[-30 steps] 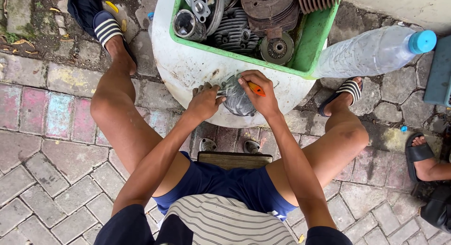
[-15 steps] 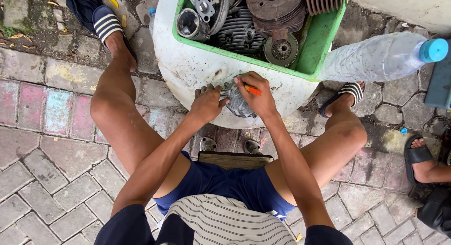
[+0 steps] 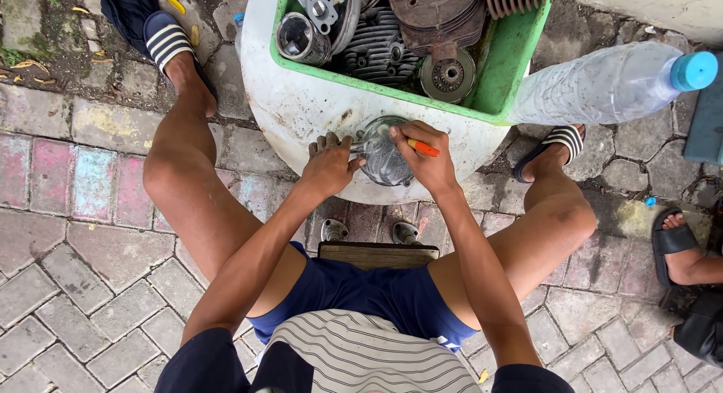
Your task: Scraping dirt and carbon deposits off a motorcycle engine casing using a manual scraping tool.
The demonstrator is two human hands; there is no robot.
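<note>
Hands meet at the white basin's front rim: my left hand clasps a round grey metal part to steady it, while my right hand pinches an orange-handled tool against it.

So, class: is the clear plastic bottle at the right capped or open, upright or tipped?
Capped and tipped. The clear plastic bottle lies slanted, its blue cap on and pointing right.

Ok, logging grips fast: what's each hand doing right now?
Left hand: closed on the round metal part, steadying it.
Right hand: closed on an orange-handled tool, pressed against that part.
</note>
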